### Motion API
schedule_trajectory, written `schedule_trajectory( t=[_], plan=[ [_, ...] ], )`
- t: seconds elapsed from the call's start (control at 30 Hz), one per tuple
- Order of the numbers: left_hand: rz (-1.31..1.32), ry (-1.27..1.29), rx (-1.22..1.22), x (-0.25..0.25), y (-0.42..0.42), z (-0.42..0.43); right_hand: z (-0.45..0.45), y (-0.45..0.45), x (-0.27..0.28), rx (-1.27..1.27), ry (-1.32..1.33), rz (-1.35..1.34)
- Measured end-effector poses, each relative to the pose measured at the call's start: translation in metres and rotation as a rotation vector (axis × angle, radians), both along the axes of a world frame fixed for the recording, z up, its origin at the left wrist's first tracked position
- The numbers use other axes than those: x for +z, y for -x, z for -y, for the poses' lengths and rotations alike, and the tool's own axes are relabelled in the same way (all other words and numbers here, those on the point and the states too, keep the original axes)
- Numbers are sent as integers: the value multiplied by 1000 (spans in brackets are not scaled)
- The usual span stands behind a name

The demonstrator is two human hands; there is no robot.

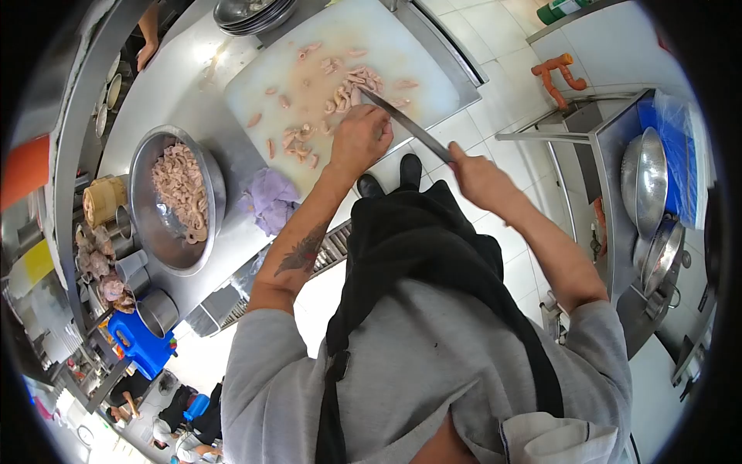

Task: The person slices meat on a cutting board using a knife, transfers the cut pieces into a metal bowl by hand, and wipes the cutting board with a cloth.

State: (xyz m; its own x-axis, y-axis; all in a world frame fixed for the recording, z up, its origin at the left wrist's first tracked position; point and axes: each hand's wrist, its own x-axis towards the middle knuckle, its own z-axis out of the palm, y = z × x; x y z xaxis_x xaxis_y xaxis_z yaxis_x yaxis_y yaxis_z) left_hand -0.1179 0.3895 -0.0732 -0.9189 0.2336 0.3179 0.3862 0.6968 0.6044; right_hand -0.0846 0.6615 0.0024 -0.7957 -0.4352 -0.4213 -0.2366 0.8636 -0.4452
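Note:
My right hand [481, 179] grips the handle of a long kitchen knife [413, 128]. The blade slants up and left, its tip beside a pile of pale pink meat pieces [363, 78] on a white cutting board [267, 73]. Curled close to the blade's far end, my left hand [360, 141] appears to hold a strip of the meat [355, 97] against the board. Its fingertips are partly hidden. More cut pieces [297, 142] lie scattered around the board.
A large steel bowl [141, 226] of meat pieces stands left on the steel counter, beside a crumpled purple cloth [270, 199]. Stacked metal bowls [255, 17] sit at the board's far edge. Another person's hand [145, 56] shows upper left. A rack with strainers [651, 182] stands right.

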Motion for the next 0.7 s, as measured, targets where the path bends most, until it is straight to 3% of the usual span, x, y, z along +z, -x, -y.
schedule_trajectory(
  t=[0.07,0.13,0.17,0.23,0.37,0.5,0.6,0.67,0.7],
  plan=[
    [-54,24,14,5,5,10,-10,3,27,-7,-96,48],
    [-30,-48,254,10,-2,27,-19,-9,42,-11,-95,59],
    [-33,-44,252,13,2,37,-21,-9,52,-31,-117,84],
    [122,40,420,23,11,51,-20,-9,65,-49,-138,118],
    [270,107,397,23,29,37,-10,-13,74,-87,-114,101],
    [132,197,371,1,34,29,-11,-24,73,-19,-134,249],
    [161,169,359,1,41,51,-16,-27,51,-72,-105,181],
    [322,-75,393,21,40,56,-20,-22,45,-118,-96,130],
    [324,-73,393,30,35,52,-19,-20,52,-118,-94,132]
  ],
)
